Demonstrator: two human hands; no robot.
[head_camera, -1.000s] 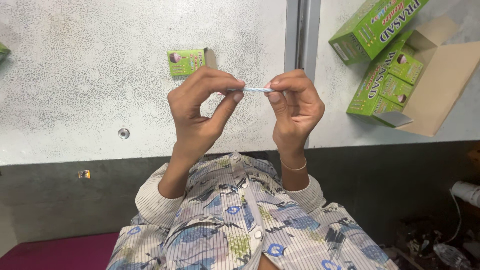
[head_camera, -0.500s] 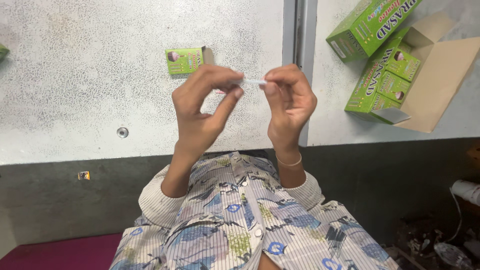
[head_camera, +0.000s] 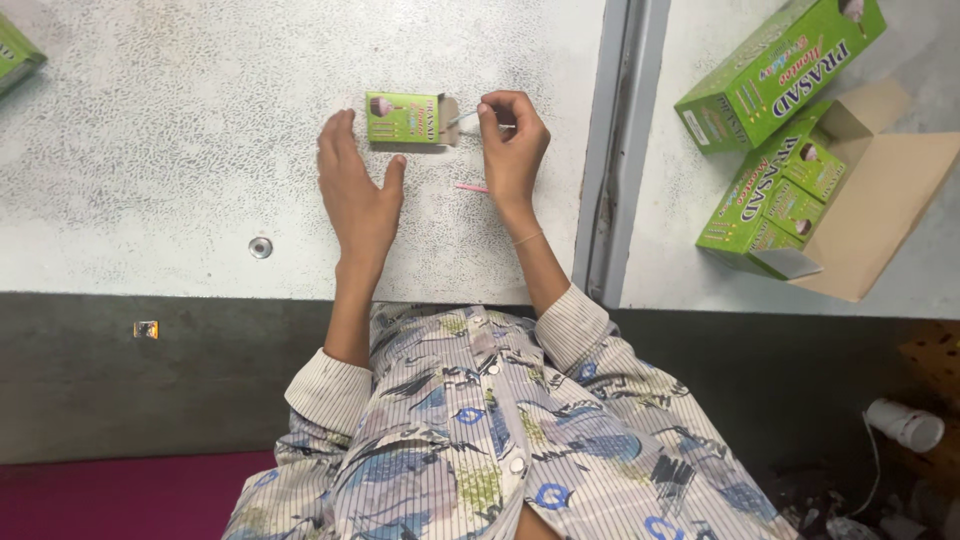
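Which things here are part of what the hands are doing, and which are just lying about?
In hand:
left hand
right hand
thin white stick
small green box
pink stick

Lying about:
large green boxes
open cardboard carton
metal table

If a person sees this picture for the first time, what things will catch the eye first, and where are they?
First, the two hands at the centre of the grey table: the right hand pinches a thin pale stick at the open flap of a small green box, while the left hand lies open beside that box. A thin pink stick lies on the table by the right wrist. At the upper right, bright green cartons sit around an open brown cardboard box.
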